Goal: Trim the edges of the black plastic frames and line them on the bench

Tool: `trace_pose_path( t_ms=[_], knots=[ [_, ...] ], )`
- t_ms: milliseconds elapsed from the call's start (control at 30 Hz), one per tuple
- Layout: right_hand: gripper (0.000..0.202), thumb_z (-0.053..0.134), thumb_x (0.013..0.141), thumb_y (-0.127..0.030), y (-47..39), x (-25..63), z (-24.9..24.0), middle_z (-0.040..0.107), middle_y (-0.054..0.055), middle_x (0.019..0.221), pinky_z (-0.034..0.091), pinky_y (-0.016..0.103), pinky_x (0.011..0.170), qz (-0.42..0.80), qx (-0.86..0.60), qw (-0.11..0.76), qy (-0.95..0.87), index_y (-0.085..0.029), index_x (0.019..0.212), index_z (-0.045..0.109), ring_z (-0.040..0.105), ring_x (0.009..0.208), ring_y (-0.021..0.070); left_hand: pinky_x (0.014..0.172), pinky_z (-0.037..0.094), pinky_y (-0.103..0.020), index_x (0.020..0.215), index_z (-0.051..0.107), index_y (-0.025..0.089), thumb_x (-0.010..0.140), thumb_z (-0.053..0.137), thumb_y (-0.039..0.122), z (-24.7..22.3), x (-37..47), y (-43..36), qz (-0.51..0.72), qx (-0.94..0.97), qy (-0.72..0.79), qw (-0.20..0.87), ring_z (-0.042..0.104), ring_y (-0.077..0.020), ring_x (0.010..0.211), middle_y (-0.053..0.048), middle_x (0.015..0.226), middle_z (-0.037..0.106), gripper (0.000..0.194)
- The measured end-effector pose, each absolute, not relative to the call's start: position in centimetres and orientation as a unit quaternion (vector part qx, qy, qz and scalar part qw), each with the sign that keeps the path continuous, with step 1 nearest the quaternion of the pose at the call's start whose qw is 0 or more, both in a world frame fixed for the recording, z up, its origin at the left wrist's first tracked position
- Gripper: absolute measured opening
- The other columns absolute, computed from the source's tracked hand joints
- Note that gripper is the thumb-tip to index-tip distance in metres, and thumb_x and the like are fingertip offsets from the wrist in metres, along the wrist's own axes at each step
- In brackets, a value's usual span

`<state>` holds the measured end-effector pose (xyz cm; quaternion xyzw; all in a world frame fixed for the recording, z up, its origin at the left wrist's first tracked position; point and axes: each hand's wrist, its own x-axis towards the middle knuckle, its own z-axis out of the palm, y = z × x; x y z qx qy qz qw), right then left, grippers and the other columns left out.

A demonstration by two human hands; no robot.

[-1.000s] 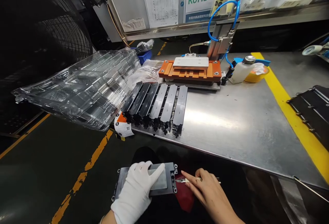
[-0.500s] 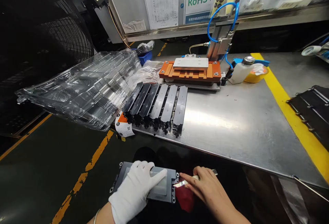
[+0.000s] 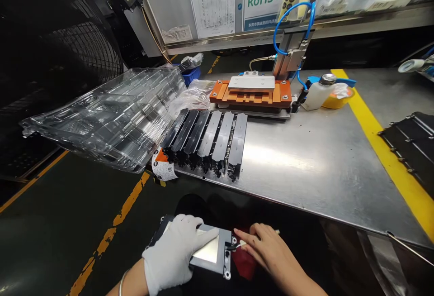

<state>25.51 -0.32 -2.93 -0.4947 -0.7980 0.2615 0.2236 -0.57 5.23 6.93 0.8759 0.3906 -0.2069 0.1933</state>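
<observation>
My left hand (image 3: 178, 250), in a white glove, grips a flat dark plastic housing (image 3: 222, 250) below the table's front edge. The housing has a shiny pale panel (image 3: 208, 253) in its middle and ring-shaped lugs at its corners. My right hand (image 3: 267, 248), bare, is closed around a slim knife (image 3: 242, 243) with a pale handle, mostly hidden by the fingers. The knife's blade tip meets the right end of the housing, among small notches and lugs. Under that end hangs something red (image 3: 244, 260), partly covered by my right hand.
Several dark housings (image 3: 212, 135) stand in a row on the metal table (image 3: 305, 164). Behind them sits an orange fixture (image 3: 251, 94) with a blue air hose (image 3: 275, 29). Clear plastic trays (image 3: 111, 115) lie left; a white bottle (image 3: 318, 93) and dark parts (image 3: 412, 146) are right.
The housing has tilted, its right end turning down a little, and its panel now shines brighter. The knife has turned, with less blade showing; my right hand has shifted slightly.
</observation>
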Motion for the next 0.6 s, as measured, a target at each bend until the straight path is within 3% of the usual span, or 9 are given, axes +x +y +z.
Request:
trace_pose_path(
  t_ms=[100, 200, 400, 600],
  knots=[
    [0.055, 0.025, 0.1, -0.056, -1.6, 24.6, -2.1, 0.072, 0.003, 0.078, 0.053, 0.027, 0.065, 0.507, -0.534, 0.2, -0.646, -0.025, 0.098, 0.07, 0.068, 0.07, 0.0175, 0.089, 0.043, -0.052, 0.141, 0.037, 0.04, 0.054, 0.06, 0.005, 5.2, -0.7, 3.7, -0.169, 0.858, 0.462, 0.152, 0.053, -0.0375, 0.11, -0.014, 0.132, 0.05, 0.096],
    [0.061, 0.026, 0.095, -0.067, -2.5, 23.6, -1.6, 0.064, -0.001, 0.056, 0.044, 0.022, 0.046, 0.659, -0.535, 0.144, -0.509, -0.021, 0.088, 0.066, 0.06, 0.048, 0.0138, 0.09, 0.043, -0.054, 0.141, 0.042, 0.037, 0.057, 0.056, 0.001, 3.8, -0.7, 2.6, -0.142, 0.847, 0.497, 0.124, 0.053, -0.0382, 0.111, -0.016, 0.128, 0.054, 0.092],
    [0.063, 0.03, 0.092, -0.07, -2.7, 22.4, -1.9, 0.06, -0.002, 0.05, 0.044, 0.023, 0.057, 0.64, -0.541, 0.16, -0.521, -0.02, 0.077, 0.063, 0.059, 0.049, 0.0133, 0.097, 0.041, -0.055, 0.142, 0.042, 0.037, 0.06, 0.057, 0.002, 3.2, -0.3, 2.0, -0.105, 0.849, 0.506, 0.111, 0.054, -0.0366, 0.114, -0.016, 0.13, 0.056, 0.09],
    [0.056, 0.031, 0.095, -0.065, -2.4, 22.6, -1.4, 0.058, -0.003, 0.051, 0.041, 0.023, 0.054, 0.65, -0.545, 0.165, -0.503, -0.02, 0.074, 0.059, 0.054, 0.047, 0.012, 0.097, 0.041, -0.057, 0.142, 0.042, 0.038, 0.062, 0.058, 0.003, 3.0, -0.4, 1.8, -0.083, 0.845, 0.518, 0.1, 0.054, -0.0381, 0.114, -0.016, 0.129, 0.056, 0.089]
  ],
)
